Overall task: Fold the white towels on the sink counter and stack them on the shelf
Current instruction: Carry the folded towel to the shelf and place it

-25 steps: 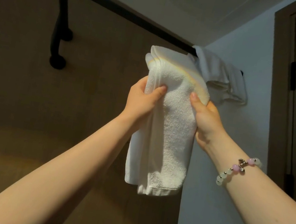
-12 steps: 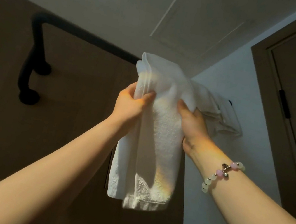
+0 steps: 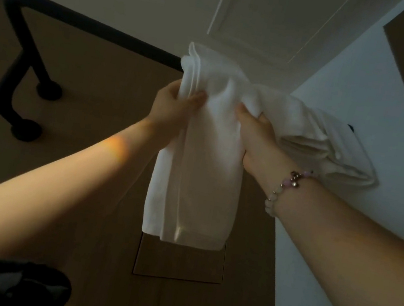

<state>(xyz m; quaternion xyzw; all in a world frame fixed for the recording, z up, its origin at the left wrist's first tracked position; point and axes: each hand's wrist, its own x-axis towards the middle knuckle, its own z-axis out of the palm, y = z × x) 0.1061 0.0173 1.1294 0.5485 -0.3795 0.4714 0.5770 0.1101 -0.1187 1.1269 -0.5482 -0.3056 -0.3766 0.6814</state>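
Left hand (image 3: 170, 111) and right hand (image 3: 258, 138) are pinching the white towel (image 3: 197, 178) between their fingers (image 3: 196, 98), at nine and three o'clock.

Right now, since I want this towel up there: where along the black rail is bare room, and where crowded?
The black rail is bare from its left bend to the held towel, gripped by left hand and right hand. Crowded rightward: a second towel fills the stretch by the white wall.
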